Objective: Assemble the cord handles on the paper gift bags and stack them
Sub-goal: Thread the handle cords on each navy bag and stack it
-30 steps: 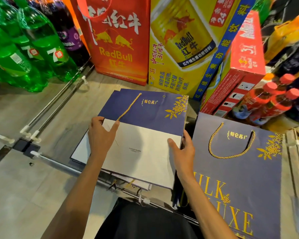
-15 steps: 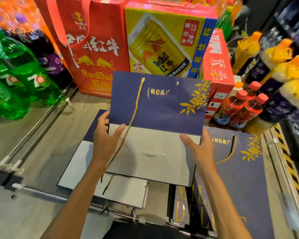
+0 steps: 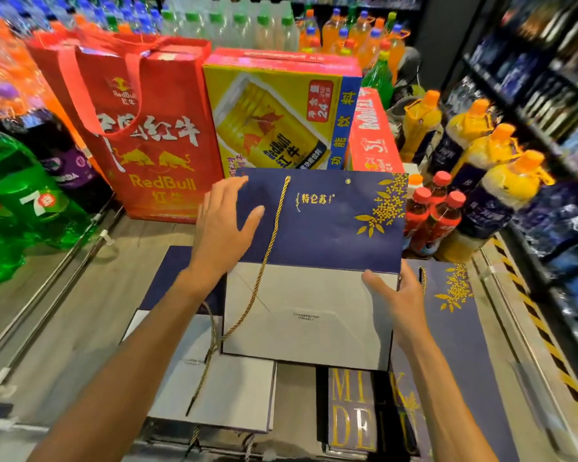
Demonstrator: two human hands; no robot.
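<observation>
A flat navy gift bag with a folded white base is held up in mid-view. A gold cord runs from its left top hole and dangles down, its end loose; the right hole shows no cord. My left hand lies with spread fingers on the bag's upper left corner. At the right edge of the white base, my right hand holds the bag, thumb on top. Below lies a stack of flat bags. Another navy bag with a cord handle lies at the right.
A red RedBull bag and a yellow drinks carton stand behind on the wooden floor. Green bottles are at the left, orange-capped and red bottles at the right. Metal rails cross the left floor.
The bag has been lifted off the stack and raised toward the cartons. My left hand has moved from the white base up to the bag's upper left corner. The view has tilted up.
</observation>
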